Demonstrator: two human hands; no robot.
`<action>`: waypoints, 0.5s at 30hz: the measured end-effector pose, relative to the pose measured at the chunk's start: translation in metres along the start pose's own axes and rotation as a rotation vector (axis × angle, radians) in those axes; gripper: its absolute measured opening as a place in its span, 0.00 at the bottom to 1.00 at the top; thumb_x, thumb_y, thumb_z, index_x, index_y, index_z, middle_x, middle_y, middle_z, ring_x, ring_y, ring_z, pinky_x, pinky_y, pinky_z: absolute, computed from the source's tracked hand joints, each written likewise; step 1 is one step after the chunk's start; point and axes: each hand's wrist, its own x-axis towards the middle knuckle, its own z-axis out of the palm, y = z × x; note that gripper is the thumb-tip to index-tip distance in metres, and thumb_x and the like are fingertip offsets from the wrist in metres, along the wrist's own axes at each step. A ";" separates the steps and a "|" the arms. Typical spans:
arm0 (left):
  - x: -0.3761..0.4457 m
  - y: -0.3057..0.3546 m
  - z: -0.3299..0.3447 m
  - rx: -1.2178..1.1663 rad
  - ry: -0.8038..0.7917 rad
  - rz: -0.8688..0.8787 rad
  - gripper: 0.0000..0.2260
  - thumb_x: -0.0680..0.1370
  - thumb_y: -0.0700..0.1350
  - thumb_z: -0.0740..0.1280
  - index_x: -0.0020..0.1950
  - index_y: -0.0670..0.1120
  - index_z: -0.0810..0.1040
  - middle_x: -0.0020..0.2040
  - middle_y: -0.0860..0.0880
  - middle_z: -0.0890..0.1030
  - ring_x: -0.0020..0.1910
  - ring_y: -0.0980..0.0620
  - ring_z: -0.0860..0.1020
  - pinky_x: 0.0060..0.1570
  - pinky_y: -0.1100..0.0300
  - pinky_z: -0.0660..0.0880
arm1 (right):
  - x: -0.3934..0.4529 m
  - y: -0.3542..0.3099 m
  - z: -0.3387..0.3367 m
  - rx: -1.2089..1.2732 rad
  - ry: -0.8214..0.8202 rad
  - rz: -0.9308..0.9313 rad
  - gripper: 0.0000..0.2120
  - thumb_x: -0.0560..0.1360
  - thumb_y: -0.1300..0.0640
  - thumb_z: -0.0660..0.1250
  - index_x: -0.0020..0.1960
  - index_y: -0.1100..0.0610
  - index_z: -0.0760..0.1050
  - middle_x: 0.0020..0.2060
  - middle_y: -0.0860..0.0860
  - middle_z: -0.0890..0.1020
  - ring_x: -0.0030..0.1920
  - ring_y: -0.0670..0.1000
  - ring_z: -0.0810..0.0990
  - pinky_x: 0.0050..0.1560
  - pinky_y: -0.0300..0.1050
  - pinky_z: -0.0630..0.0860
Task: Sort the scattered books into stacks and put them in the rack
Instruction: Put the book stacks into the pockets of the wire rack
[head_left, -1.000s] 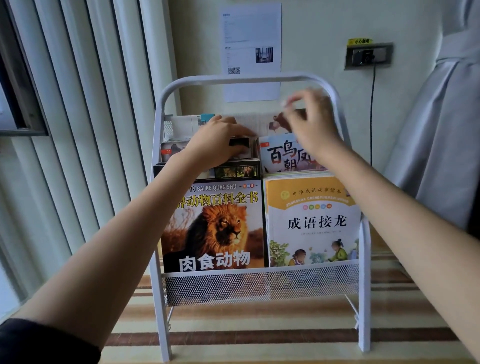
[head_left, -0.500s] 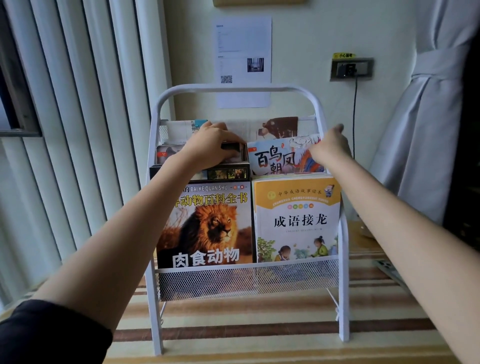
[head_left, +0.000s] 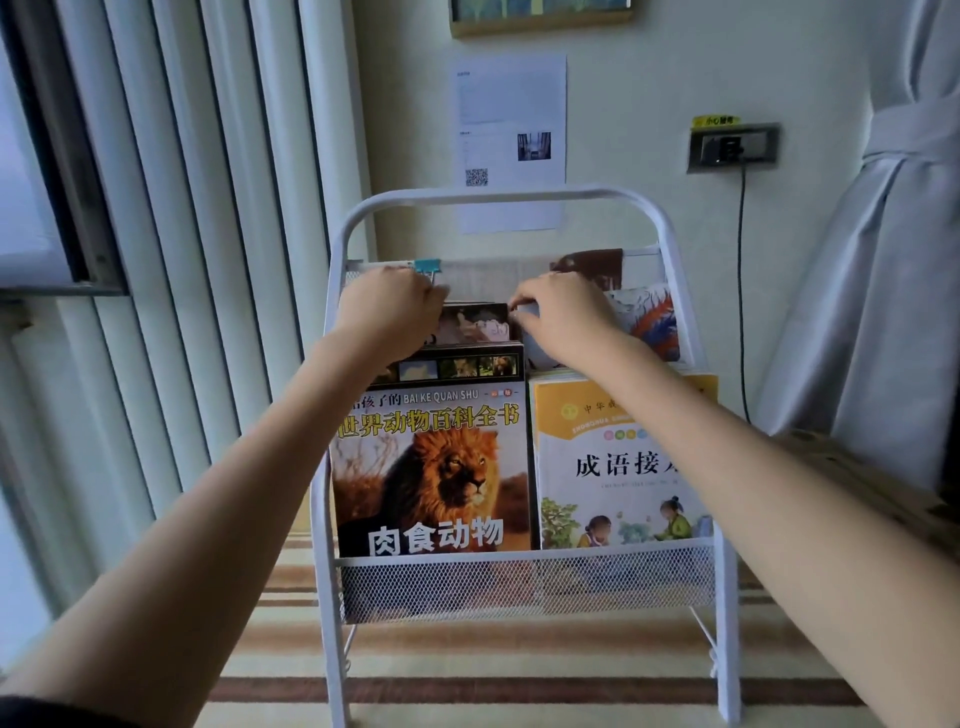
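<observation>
A white metal rack (head_left: 509, 196) with mesh tiers stands against the wall, filled with books. In the front tier a lion-cover book (head_left: 434, 467) stands left and a yellow-topped picture book (head_left: 613, 467) right. Behind them, the middle tier holds a dark animal-photo book (head_left: 475, 325) and a bird-cover book (head_left: 652, 322). My left hand (head_left: 389, 312) grips the left top edge of the dark animal-photo book. My right hand (head_left: 561, 317) pinches that book's right top corner. A paler book (head_left: 493, 278) with a blue clip fills the rear tier.
White vertical blinds (head_left: 182, 234) hang at the left. A grey tied curtain (head_left: 883, 260) hangs at the right. A wall socket (head_left: 732, 148) with a cable and a paper notice (head_left: 511, 140) are behind the rack. The rack stands on a striped carpet (head_left: 519, 691).
My right hand has moved left from the rack's right side to the dark book's right corner. My left hand stays on that book. The view has tilted up slightly.
</observation>
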 end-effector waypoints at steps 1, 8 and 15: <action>-0.001 0.002 0.001 0.009 0.018 -0.004 0.22 0.82 0.52 0.53 0.40 0.40 0.77 0.38 0.43 0.80 0.36 0.45 0.79 0.42 0.51 0.80 | -0.001 -0.002 0.000 -0.069 -0.027 -0.007 0.12 0.80 0.56 0.59 0.59 0.56 0.78 0.56 0.55 0.80 0.54 0.56 0.78 0.55 0.47 0.74; -0.028 0.009 0.009 -0.042 0.334 -0.021 0.21 0.82 0.47 0.54 0.40 0.37 0.79 0.41 0.40 0.81 0.44 0.41 0.78 0.37 0.55 0.69 | -0.017 0.004 -0.026 -0.073 -0.251 0.000 0.22 0.82 0.58 0.50 0.76 0.52 0.55 0.47 0.49 0.81 0.62 0.53 0.75 0.74 0.59 0.39; -0.130 -0.008 0.057 -0.116 0.581 -0.392 0.20 0.79 0.52 0.58 0.65 0.39 0.67 0.60 0.34 0.70 0.60 0.36 0.67 0.59 0.43 0.61 | -0.119 0.070 -0.026 0.194 0.605 0.506 0.16 0.78 0.48 0.55 0.61 0.57 0.68 0.59 0.56 0.77 0.58 0.59 0.74 0.55 0.55 0.69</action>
